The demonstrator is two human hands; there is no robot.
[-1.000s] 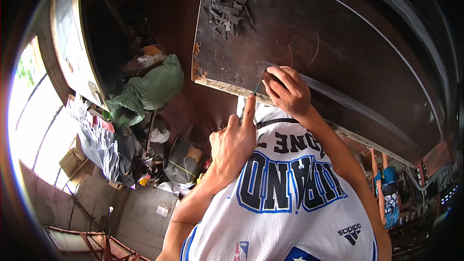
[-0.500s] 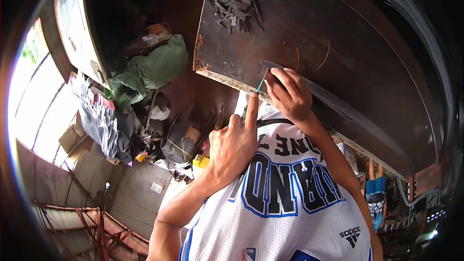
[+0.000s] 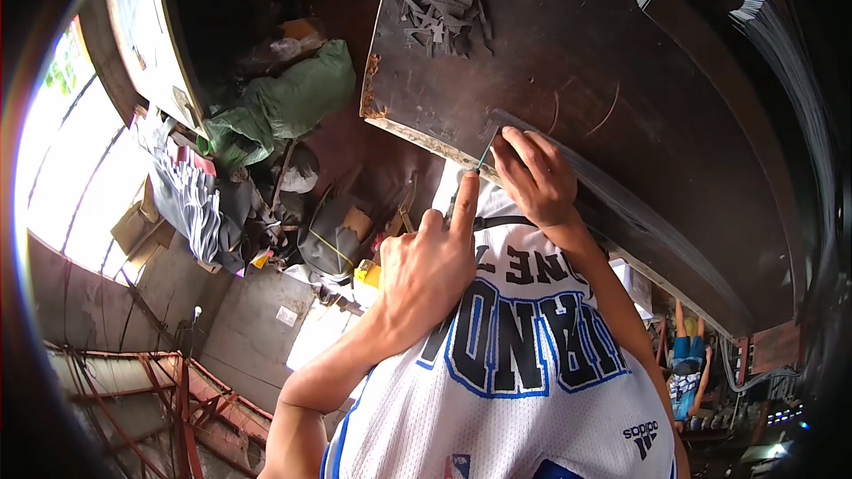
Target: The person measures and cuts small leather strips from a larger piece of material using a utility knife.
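Left hand (image 3: pixel 426 270), index finger (image 3: pixel 465 202) extended
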